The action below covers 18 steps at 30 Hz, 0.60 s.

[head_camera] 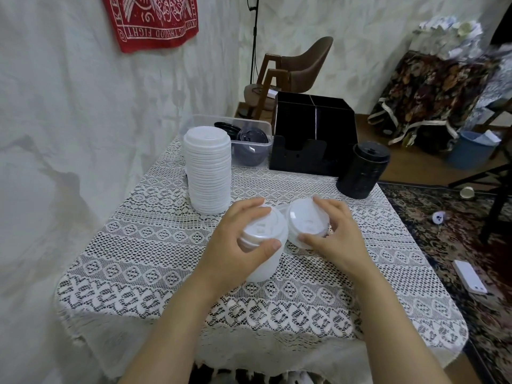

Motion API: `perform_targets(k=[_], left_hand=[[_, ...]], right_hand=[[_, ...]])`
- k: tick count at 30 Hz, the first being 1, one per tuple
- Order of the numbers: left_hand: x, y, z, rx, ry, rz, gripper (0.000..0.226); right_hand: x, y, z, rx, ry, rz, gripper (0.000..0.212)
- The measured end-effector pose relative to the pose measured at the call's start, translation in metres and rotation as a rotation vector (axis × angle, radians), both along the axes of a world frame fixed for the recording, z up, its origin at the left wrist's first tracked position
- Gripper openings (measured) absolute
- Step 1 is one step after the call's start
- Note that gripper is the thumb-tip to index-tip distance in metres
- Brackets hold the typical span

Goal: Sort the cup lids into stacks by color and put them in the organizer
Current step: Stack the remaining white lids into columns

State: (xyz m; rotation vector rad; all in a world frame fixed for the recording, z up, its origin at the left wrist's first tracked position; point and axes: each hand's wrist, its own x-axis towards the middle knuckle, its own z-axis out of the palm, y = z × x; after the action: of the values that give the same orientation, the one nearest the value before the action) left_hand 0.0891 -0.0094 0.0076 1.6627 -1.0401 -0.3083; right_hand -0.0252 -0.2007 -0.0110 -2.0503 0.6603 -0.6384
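Observation:
My left hand (238, 245) grips a short stack of white lids (264, 245) near the middle of the table, fingers over its top and thumb on its near side. Right beside it, my right hand (329, 234) holds a white lid (306, 220) tilted up on edge, fingers curled round its rim. A tall stack of white lids (208, 170) stands at the back left. A stack of black lids (361, 169) leans at the back right. The black organizer (313, 134) sits at the far edge, its compartments dark inside.
A clear plastic bin (249, 145) with several black lids sits between the tall white stack and the organizer. A lace cloth (155, 273) covers the table. Chairs, a blue bucket (468, 151) and a white box (469, 275) are on the floor to the right.

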Motion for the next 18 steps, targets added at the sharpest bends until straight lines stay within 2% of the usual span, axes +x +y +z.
perform_targets(k=[3,12,15,18], left_hand=[[0.0,0.001,0.001,0.007,0.018,-0.019,0.052],[0.0,0.003,-0.002,-0.001,0.091,0.0,0.072],[0.001,0.003,-0.005,0.002,0.174,0.007,0.083],[0.002,0.003,-0.006,-0.001,0.254,-0.01,0.099]], right_hand=[[0.0,0.0,0.007,0.002,-0.048,-0.025,0.081],[0.0,0.01,0.026,0.012,-0.145,0.022,0.074],[0.003,0.021,0.038,0.029,-0.202,0.076,0.072],[0.008,0.037,0.047,0.058,-0.227,0.179,0.06]])
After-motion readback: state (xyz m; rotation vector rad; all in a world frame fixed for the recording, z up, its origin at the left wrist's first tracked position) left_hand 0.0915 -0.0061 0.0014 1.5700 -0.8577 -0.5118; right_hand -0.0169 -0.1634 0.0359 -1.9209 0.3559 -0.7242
